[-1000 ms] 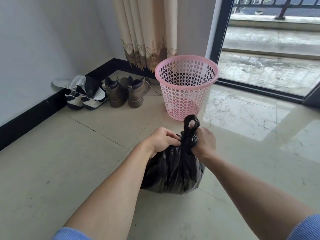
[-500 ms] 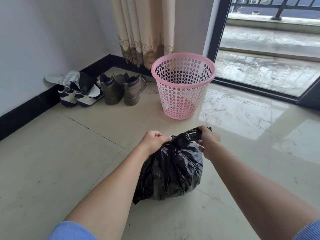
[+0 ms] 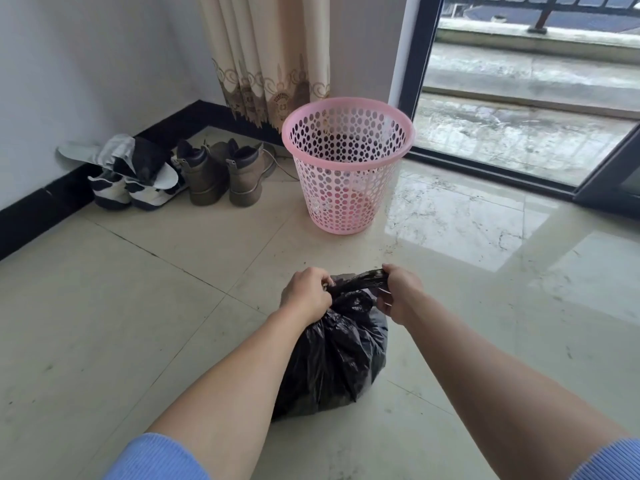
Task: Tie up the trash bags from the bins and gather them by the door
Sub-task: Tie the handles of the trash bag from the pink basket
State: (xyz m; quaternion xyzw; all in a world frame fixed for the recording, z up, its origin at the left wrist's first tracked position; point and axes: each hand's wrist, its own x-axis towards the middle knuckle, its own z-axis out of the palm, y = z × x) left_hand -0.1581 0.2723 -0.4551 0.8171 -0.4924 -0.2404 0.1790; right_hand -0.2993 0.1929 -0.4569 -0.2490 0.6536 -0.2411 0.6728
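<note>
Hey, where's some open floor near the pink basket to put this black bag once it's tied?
Widest bare tile: left of the black bag, out to the baseboard. Also free: the glossy tile right of the pink basket, along the sliding door track. Crowded: the corner, where sneakers and boots line up toward the basket.

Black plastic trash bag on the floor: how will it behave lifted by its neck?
Likely floppy: the black plastic trash bag is crinkled and slumps on the tiled floor, so it should sag. Glossy film may slip, though the twisted neck gripped by left hand and right hand helps.
</note>
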